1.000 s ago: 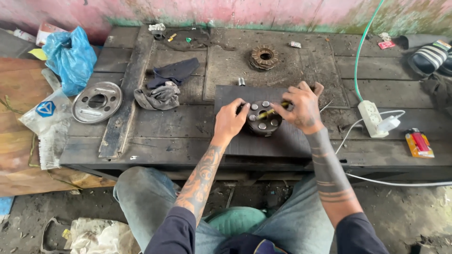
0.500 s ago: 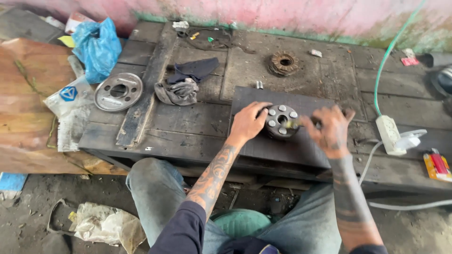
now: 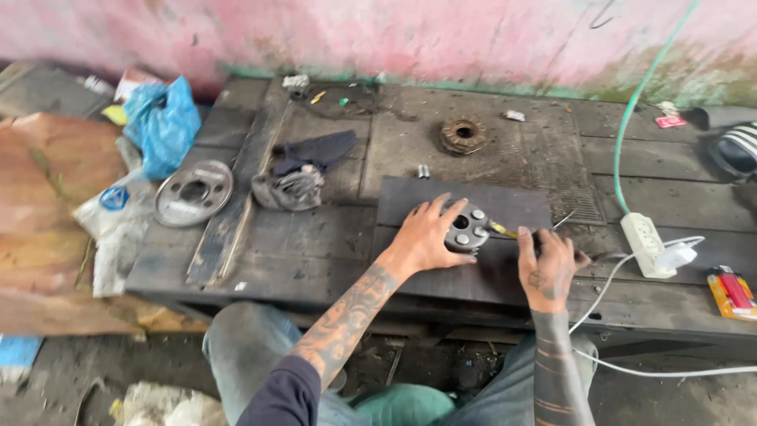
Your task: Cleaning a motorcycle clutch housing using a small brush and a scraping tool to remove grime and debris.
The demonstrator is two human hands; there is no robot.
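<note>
Left hand [image 3: 430, 237] steadied the round metal part [image 3: 467, 229]; right hand [image 3: 548, 264] worked from its right.
Fingers of the left hand lay spread and open against the part's left side, on the dark plate [image 3: 473, 203] near the worktop's [image 3: 315, 237] front edge. Right hand was closed on a yellow-handled tool [image 3: 505, 231], whose long axis pointed left and slightly back to the part.

Left hand [image 3: 426, 237] steadies round part [image 3: 468, 229] (right hand [image 3: 548, 264] beside)

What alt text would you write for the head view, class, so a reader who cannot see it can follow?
A seated person's left hand steadies a round metal part on a dark mat while the right hand holds a yellow-handled tool to it. A metal disc, rag and blue bag lie left on the workbench.
</note>
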